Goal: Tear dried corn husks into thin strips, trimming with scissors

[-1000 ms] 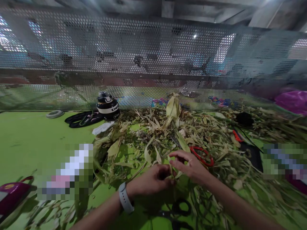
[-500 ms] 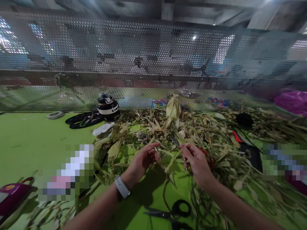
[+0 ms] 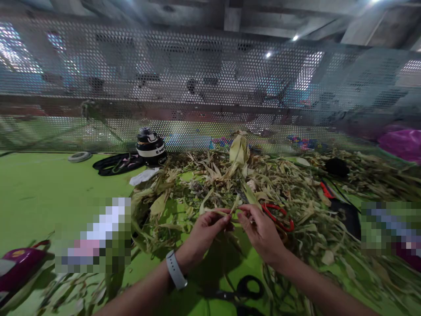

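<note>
Left hand (image 3: 213,224) and right hand (image 3: 259,224) nearly meet, fingers bent

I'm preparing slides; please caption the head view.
Left hand pinching a pale leaf strip beside the right hand, near black scissors, over a leaf-strewn green table.

dim scene, small overhead lights (image 3: 295,38) glaring; edges stretched, the purple bag (image 3: 400,142) blurred.

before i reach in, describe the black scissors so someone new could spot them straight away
On the green table, find the left hand and right hand, close together mid-picture. The black scissors lie below them at the bottom edge, blades pointing left. Their black finger loops set them apart from the red loops higher up by the dry leaves.
</note>
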Demonstrator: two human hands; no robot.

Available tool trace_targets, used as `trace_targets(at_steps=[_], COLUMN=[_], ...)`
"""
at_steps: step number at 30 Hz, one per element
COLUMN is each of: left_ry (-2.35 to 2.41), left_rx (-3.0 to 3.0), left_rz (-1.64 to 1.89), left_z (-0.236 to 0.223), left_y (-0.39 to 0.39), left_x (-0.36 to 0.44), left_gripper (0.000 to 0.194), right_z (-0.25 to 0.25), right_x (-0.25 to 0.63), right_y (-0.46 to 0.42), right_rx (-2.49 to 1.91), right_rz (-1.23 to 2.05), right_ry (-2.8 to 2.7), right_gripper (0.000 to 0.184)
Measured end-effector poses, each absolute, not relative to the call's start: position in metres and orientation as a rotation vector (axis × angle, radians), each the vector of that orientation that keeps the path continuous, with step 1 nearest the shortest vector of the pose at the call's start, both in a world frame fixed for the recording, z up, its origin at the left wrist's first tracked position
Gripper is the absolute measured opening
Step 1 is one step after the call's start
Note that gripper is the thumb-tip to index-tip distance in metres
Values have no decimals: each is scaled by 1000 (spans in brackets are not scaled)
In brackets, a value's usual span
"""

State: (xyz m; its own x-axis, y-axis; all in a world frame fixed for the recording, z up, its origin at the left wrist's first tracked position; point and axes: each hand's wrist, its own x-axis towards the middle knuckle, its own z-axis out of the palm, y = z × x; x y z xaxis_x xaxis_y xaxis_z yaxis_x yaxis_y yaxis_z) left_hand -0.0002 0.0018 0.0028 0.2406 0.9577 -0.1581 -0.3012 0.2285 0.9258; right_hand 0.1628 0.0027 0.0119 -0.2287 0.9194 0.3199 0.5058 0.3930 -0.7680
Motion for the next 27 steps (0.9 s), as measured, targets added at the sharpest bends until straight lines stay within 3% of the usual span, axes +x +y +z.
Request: trace_targets(at_steps=[3, 12, 20, 27], left_ry=[935, 1100, 1046, 889], left_rx=[919, 1116, 1118, 1012], left_rz=[1117, 1206, 992, 873], left_z=[3, -9, 3, 4], left_y=[4, 9, 10, 8], left_x=[-2, -2, -10, -11], left_gripper=[29, 29, 30, 32], right_z=[9, -2, 19, 23], right_x=[166, 159, 166, 169], right_y=[5, -4, -2, 3], right_rx=[-1294, -980, -849, -565], right_rz=[347, -15, -269, -276], right_ry=[-2078, -2445, -2347, -2436], right_gripper=[23, 26, 13, 4])
